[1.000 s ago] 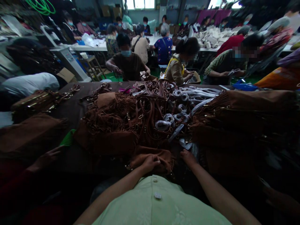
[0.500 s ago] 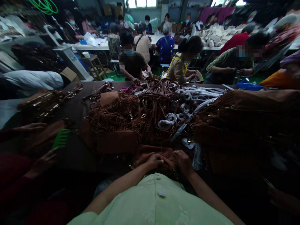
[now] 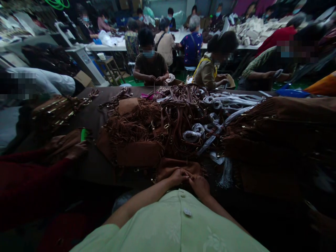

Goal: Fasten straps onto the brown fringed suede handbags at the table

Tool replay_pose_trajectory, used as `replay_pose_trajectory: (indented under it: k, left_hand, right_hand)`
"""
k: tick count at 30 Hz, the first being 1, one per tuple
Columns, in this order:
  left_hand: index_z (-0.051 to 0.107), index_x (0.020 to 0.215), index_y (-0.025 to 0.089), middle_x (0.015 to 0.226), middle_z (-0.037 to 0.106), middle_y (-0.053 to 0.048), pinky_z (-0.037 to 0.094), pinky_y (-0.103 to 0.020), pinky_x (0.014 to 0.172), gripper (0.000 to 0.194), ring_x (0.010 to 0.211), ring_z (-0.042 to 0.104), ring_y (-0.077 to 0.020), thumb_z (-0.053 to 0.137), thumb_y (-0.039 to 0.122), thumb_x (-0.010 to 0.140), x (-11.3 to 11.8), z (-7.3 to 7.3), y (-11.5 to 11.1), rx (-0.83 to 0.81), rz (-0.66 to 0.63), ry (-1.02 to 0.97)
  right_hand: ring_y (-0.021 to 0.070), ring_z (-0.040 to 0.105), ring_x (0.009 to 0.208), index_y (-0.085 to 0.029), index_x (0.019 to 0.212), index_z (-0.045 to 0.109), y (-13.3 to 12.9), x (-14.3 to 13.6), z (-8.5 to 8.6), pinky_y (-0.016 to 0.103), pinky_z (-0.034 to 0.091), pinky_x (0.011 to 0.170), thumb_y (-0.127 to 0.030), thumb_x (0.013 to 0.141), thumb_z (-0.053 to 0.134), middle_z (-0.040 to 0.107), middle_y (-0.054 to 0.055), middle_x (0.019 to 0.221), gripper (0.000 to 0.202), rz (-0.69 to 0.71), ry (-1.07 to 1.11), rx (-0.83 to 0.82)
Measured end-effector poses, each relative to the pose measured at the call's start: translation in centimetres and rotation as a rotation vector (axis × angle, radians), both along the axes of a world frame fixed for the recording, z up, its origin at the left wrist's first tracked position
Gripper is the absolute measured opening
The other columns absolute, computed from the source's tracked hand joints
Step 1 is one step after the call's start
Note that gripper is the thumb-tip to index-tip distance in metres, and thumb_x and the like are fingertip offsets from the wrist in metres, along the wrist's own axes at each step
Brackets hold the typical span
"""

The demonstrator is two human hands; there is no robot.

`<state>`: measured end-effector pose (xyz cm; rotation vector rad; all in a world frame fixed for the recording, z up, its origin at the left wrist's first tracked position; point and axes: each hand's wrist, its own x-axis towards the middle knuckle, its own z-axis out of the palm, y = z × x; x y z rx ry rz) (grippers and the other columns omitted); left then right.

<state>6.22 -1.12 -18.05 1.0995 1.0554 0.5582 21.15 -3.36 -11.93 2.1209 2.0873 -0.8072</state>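
A brown fringed bag lies at the table's near edge, close against my body. My left hand is closed at the bag's near side, its fingers pinching the edge of the brown material. Right beside it, my right hand is closed too, fingertips meeting those of my left hand. Whatever small part lies between the right fingertips is too dark to make out. Beyond the bag lies a pile of brown fringed bags with straps and metal clasps.
Coiled straps in pale wrapping lie beyond my hands. More brown bags are stacked at right. At left, a person's hand holds a green comb on a brown bag. People sit across the dark table.
My right hand has moved left from the bag's right side to meet my left hand. The neighbour's green comb has moved up and right onto the bag. The view has shifted slightly.
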Motion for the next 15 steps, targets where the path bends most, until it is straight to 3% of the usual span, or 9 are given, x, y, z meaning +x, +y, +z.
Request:
replay_pose_trajectory:
  k: [4,7,11,15]
  left_hand:
    - [0.069,0.082,0.009,0.07,0.063,-0.005,0.037,-0.022,0.057,0.029,0.058,0.048,-0.0101,0.062,0.032,0.066,-0.4,-0.2,0.0,0.013,-0.045,-0.058]
    - [0.068,0.072,0.008,0.064,0.06,-0.003,0.037,-0.023,0.057,0.028,0.056,0.047,-0.0103,0.065,0.034,0.062,-0.3,-1.0,0.3,-0.035,-0.02,-0.032]
    - [0.063,0.061,0.009,0.057,0.056,-0.001,0.036,-0.023,0.056,0.029,0.055,0.045,-0.0101,0.07,0.037,0.057,0.1,-2.0,0.4,-0.063,0.006,-0.008]
    - [0.063,0.065,0.01,0.062,0.058,-0.002,0.035,-0.023,0.053,0.034,0.055,0.045,-0.01,0.067,0.044,0.063,0.3,-1.6,0.3,-0.053,-0.039,0.051]
  right_hand:
    - [0.0177,0.064,0.069,-0.023,0.077,0.071,-0.2,-0.6,0.0,0.023,0.038,0.057,-0.039,0.081,0.049,0.07,0.008,0.072,0.028,-0.118,0.039,-0.036]
    - [0.0178,0.063,0.067,-0.022,0.074,0.07,-0.5,-0.5,-0.6,0.024,0.039,0.057,-0.04,0.079,0.05,0.069,0.007,0.071,0.027,-0.172,0.132,0.01]
    - [0.0175,0.062,0.067,-0.018,0.078,0.069,-0.9,0.0,-2.3,0.025,0.043,0.06,-0.033,0.076,0.051,0.069,0.005,0.073,0.024,-0.243,0.44,0.039]
    - [0.0188,0.064,0.076,-0.015,0.085,0.07,-1.0,0.5,-3.5,0.028,0.048,0.07,-0.026,0.071,0.05,0.071,0.005,0.081,0.026,-0.254,0.722,-0.079]
